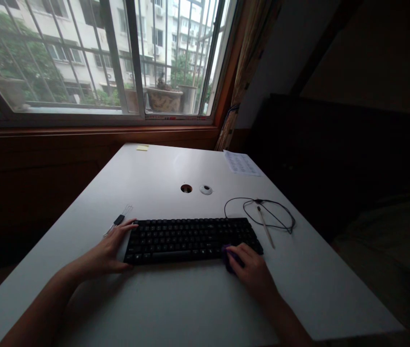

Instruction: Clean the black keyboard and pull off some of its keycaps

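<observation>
A black keyboard (186, 239) lies flat on the white table in front of me. My left hand (113, 250) steadies its left end, fingertips at the back corner and thumb by the front corner. In my right hand (250, 265) is a small dark purple thing (225, 249), soft-looking, perhaps a cloth. It is pressed against the keyboard's front edge, right of the middle. My fingers cover most of it. Just beyond my left hand rests a small tool (119, 220) with a black middle and thin wire loops.
The keyboard's black cable (280, 205) is coiled at the right, beside a thin pale stick (267, 231) with a dark tip. Farther back are a round hole (186, 189), its white ring cover (206, 190), yellow sticky notes (142, 148) and a printed sheet (243, 164).
</observation>
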Demonstrator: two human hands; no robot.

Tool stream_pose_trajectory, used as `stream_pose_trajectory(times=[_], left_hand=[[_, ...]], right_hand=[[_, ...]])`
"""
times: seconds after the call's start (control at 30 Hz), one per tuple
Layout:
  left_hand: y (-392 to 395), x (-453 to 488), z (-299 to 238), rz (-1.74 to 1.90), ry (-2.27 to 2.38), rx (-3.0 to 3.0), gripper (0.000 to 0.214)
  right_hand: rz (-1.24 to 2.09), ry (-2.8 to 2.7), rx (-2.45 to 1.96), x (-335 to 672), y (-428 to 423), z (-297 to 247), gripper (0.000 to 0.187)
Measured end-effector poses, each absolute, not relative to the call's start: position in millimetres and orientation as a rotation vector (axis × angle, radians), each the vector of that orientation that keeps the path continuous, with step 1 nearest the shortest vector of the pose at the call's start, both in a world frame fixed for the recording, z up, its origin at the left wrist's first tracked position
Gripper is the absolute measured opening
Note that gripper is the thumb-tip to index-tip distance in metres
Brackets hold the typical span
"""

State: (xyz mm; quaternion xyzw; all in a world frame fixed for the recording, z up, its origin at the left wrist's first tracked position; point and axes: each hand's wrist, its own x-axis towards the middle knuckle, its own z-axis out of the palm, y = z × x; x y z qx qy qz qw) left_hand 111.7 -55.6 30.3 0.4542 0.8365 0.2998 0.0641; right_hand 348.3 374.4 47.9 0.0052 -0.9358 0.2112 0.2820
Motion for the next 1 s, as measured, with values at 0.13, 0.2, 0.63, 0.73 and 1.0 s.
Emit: stream_pose_trajectory(times=[0.13, 0.2, 0.63, 0.73, 1.0], left_hand=[[-55, 112, 33, 0.894, 2.527, 1.362, 0.099], [-56, 112, 33, 0.888, 2.522, 1.354, 0.099], [-55, 112, 32, 0.922, 2.518, 1.373, 0.099], [-56, 111, 31, 0.91, 2.513, 1.356, 0.101], [-56, 112, 31, 0.926, 2.519, 1.362, 0.099]], right_hand=[[0.541, -2.457, -0.037, 353, 374, 42, 0.02], [0.539, -2.443, -0.058, 355, 373, 39, 0.02], [0.468, -2.464, -0.023, 350, 359, 36, 0.021], [0.451, -2.461, -0.013, 350, 359, 34, 0.02], [0.352, -2.385, -0.023, 347, 369, 26, 0.019]])
